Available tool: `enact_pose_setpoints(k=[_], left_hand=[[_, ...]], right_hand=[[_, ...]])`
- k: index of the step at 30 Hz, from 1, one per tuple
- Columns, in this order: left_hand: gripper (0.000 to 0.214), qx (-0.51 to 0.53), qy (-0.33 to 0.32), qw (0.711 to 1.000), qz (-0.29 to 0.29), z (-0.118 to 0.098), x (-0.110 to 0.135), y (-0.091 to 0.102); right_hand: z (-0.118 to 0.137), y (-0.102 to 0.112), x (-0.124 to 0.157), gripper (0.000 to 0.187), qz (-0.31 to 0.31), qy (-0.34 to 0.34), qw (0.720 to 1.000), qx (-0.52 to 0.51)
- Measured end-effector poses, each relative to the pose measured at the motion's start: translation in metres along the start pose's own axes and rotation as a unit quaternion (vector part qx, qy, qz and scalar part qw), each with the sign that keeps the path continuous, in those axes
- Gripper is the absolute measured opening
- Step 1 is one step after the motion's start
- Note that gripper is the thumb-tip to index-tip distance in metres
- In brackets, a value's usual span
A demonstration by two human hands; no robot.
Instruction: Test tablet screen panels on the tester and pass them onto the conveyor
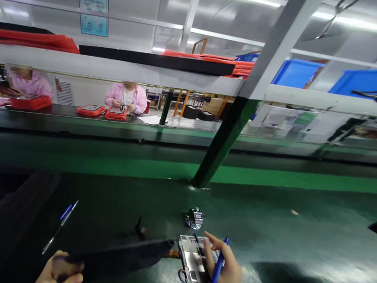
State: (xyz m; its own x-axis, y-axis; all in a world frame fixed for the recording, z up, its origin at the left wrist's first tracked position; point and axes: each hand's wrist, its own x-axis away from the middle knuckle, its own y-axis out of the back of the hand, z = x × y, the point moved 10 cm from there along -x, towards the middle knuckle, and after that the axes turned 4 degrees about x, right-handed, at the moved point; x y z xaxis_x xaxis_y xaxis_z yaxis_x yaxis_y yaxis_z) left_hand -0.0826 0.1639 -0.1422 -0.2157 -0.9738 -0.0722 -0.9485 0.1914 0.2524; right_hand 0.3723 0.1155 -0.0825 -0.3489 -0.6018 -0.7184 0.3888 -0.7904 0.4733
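My left hand [60,273], smeared by motion, pinches the left end of a dark thin panel [121,259], which is tilted and blurred. An orange-brown ribbon cable [173,253] runs from the panel's right end to a silvery metal plate [192,255] lying on the bench, with thin wires at its lower left corner. My right hand [229,273] has a blue pen [217,269] tucked in it. Its thumb and fingers reach over the plate's right side; whether they touch it I cannot tell. Just behind the plate sits a chrome tally counter [194,218].
On the dark green bench [283,241], a silver-and-blue pen [60,226] lies at left and a small black piece [140,228] lies behind the panel. A slanting post [226,137] rises from the bench. Two people in pink work across the way, near red padded stacks [31,103].
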Motion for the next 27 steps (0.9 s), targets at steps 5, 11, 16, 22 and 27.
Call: enact_pose_setpoints(k=[5, 11, 16, 22, 27], left_hand=[[0.033, -0.21, -0.316, 0.904, 0.199, -0.064, 0.016, -0.029], [0.071, -0.433, -0.364, 0.797, 0.212, -0.074, 0.02, -0.052], [0.097, -0.562, -0.272, 0.767, 0.15, -0.07, 0.003, -0.054], [0.069, -0.456, -0.134, 0.878, 0.053, -0.084, -0.034, -0.047], [0.032, -0.151, 0.014, 0.977, 0.15, -0.08, -0.049, -0.123]], right_hand=[[0.018, 0.004, -0.004, 0.021, -0.004, -0.016, 0.998, -0.056], [0.078, -0.044, -0.01, 0.02, 0.177, 0.014, 0.963, -0.202], [0.118, -0.099, -0.012, 0.025, 0.331, -0.01, 0.9, -0.284], [0.137, -0.121, 0.0, 0.036, 0.413, -0.014, 0.841, -0.35], [0.128, -0.123, 0.012, 0.034, 0.424, -0.028, 0.814, -0.396]])
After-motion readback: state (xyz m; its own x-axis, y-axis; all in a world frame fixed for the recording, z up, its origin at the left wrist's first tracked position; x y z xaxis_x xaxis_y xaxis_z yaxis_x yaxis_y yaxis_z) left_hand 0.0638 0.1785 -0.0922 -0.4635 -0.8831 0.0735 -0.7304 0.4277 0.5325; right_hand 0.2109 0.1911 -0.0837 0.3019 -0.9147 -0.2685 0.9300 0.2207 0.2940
